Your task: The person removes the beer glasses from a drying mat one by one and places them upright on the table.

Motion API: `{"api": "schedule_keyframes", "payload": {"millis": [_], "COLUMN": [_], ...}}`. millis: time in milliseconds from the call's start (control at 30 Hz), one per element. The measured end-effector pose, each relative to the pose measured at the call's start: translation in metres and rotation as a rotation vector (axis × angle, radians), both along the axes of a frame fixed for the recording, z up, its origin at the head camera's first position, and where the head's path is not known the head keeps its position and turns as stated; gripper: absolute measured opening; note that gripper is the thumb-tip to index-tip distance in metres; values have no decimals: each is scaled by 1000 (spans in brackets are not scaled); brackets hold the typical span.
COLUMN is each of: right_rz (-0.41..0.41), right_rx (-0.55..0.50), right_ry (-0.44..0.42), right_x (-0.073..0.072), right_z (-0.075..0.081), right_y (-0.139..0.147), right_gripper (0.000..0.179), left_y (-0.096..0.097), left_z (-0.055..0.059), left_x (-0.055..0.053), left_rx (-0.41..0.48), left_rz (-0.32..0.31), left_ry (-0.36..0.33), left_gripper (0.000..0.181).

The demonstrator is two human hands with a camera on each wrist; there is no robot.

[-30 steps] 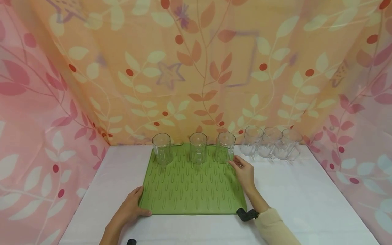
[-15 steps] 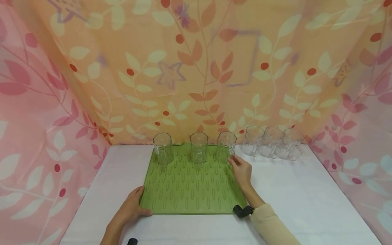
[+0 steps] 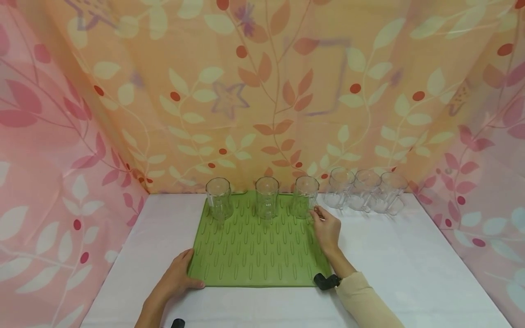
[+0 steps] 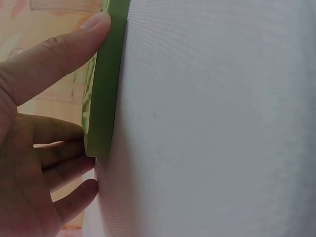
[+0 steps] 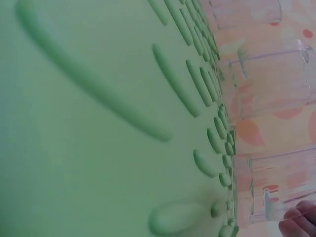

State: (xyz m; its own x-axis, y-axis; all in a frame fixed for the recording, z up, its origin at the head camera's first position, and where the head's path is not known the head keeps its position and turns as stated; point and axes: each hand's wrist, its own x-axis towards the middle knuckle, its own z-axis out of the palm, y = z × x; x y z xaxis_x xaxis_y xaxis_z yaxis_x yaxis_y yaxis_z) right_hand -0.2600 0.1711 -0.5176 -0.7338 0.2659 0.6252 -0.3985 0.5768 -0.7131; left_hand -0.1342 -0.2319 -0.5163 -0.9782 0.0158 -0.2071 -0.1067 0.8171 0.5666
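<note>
A green ridged mat [image 3: 262, 255] lies on the white table. Three clear glass mugs stand along its far edge: a left mug [image 3: 219, 198], a middle mug [image 3: 267, 198] and a right mug [image 3: 305, 197]. My right hand [image 3: 328, 231] pinches the right mug's handle. In the right wrist view, fingertips [image 5: 300, 218] show beside that mug at the lower right corner. My left hand [image 3: 176, 273] rests at the mat's near left corner, thumb on the front edge, fingers along the left side. The left wrist view shows the thumb [image 4: 64, 59] and fairly straight fingers touching the mat.
Three more clear glass mugs stand close together on the table at the back right, the nearest to the mat being one mug [image 3: 339, 189]. White cloth [image 3: 381, 264] covers the table. Patterned curtains [image 3: 262, 91] hang behind and at both sides.
The right hand has moved slightly left, then back right, with its fingers at the right mug's handle. The right mug has shifted a little to the right. The left hand stays at the mat corner.
</note>
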Motion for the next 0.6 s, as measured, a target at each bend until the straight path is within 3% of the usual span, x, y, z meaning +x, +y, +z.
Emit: {"api": "schedule_keyframes", "payload": {"millis": [267, 600], "right_rz": [-33, -56], "right_rx": [69, 112], "right_ry": [84, 95], "right_x": [-1, 1], "right_z": [4, 6], "right_y": [6, 13], "right_gripper": [16, 17], "left_y": [0, -1], "left_z": [-1, 0], "left_x": [0, 1], "left_rx": [2, 13], "left_rz": [-4, -8], "left_ry": [7, 8], "left_gripper": [117, 118]}}
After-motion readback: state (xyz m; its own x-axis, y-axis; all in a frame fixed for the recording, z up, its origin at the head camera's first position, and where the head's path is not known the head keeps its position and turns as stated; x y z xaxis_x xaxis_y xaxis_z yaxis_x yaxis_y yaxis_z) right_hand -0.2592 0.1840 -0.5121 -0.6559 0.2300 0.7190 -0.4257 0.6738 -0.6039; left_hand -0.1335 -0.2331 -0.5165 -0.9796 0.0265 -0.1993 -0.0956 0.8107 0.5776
